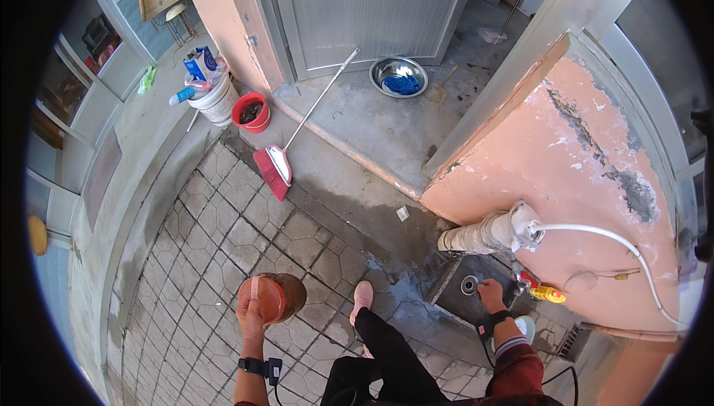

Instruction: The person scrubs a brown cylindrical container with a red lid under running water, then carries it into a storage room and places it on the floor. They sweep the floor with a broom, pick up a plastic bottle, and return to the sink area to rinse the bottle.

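Note:
My left hand (251,317) grips the pale handle strap at the rim of a reddish-brown plastic bucket (294,297) above the paving. What the bucket holds is hard to tell. My right hand (491,295) is curled over a dark sink basin (458,310), just right of its round metal drain (469,285); whether it holds anything is hidden. A metal tap (522,283) is right of that hand, beside a yellow bottle (549,294).
A red broom (273,169) leans on the step's edge (357,152). Behind it stand a small red bucket (251,113) and a filled white bucket (215,105). A metal bowl (379,81) with blue cloth sits by the door. A wrapped pipe (479,235) rises beside the basin.

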